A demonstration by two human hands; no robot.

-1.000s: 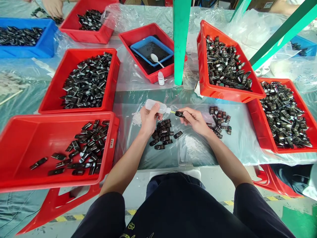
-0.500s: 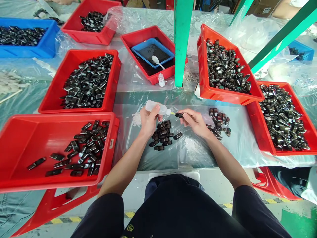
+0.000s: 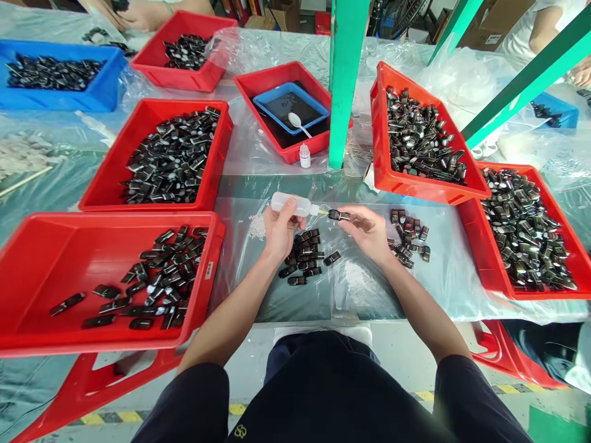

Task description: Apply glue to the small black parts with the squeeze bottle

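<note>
My left hand [image 3: 280, 231] is closed around a translucent white squeeze bottle [image 3: 292, 203], held on its side with its thin yellowish tip pointing right. Between the fingertips of my right hand [image 3: 367, 231] is a small glossy black clip-like part [image 3: 338, 215]. The bottle's tip meets or nearly meets the left end of that part; I cannot tell if they touch. Below my hands lies a loose pile of similar black parts [image 3: 305, 252], with a single one [image 3: 332, 258] apart on its right. Another group of dark parts [image 3: 408, 237] lies right of my right hand.
Red bins of black parts stand at left [image 3: 215, 246], back left [image 3: 226, 144] and right [image 3: 475, 246], with a tilted bin [image 3: 381, 154] at back right. A green post [image 3: 344, 92] rises beside a small white bottle [image 3: 305, 156] and a blue tray [image 3: 263, 98] holding a white spoon [image 3: 294, 120].
The black part in my right hand has turned and now shows more of its face. My right fingers have shifted back toward its right end. The camera view has tilted slightly upward.
</note>
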